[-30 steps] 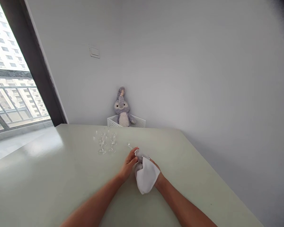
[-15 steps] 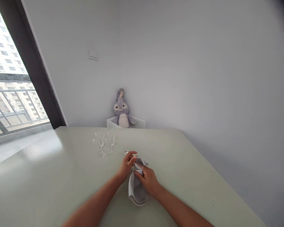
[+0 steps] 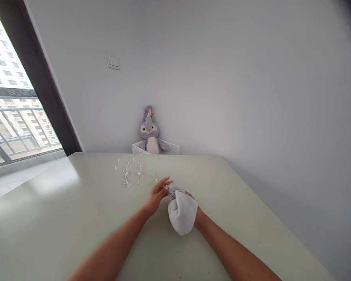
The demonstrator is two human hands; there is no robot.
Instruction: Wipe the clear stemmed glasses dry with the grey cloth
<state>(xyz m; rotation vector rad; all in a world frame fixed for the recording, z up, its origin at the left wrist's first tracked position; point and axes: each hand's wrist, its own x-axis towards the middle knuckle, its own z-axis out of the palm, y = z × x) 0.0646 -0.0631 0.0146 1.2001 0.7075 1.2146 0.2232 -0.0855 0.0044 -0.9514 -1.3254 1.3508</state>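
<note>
My left hand (image 3: 158, 195) is closed around a clear stemmed glass (image 3: 172, 189), which lies tilted on its side in front of me. Past the fingers, what looks like its foot shows faintly. A pale grey cloth (image 3: 183, 214) drapes over most of my right hand (image 3: 197, 212), pressed against the bowl end of the glass. Most of the right fingers are hidden under the cloth, so I cannot see whether they reach inside the bowl. Several more stemmed glasses (image 3: 125, 173) stand upright in a group to the left, beyond my left hand.
The pale green table (image 3: 76, 218) spreads out around my arms. Behind its far edge, a grey plush toy (image 3: 152, 144) sits in a white perforated basket (image 3: 172, 149) against the wall. A window (image 3: 14, 117) with a dark frame is at the left.
My right hand has turned, and the cloth has swung up and right, covering much of it. More of the held glass shows between the hands. The view has tilted slightly.
</note>
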